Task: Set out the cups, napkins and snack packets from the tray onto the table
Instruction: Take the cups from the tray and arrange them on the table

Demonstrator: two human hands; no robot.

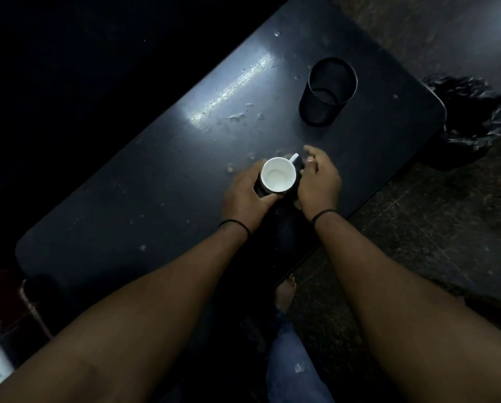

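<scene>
Two hands at cup (278,178): L hand (244,196) curled round, R hand (319,181) loose.

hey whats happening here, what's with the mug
A person stands over a dark table in dim light, handling a mug that is white inside and empty. The left hand grips the mug's side, while the right hand hovers by its handle with fingers relaxed. A black mesh cup stands farther back on the table. No tray, napkins or snack packets show in this view.
</scene>
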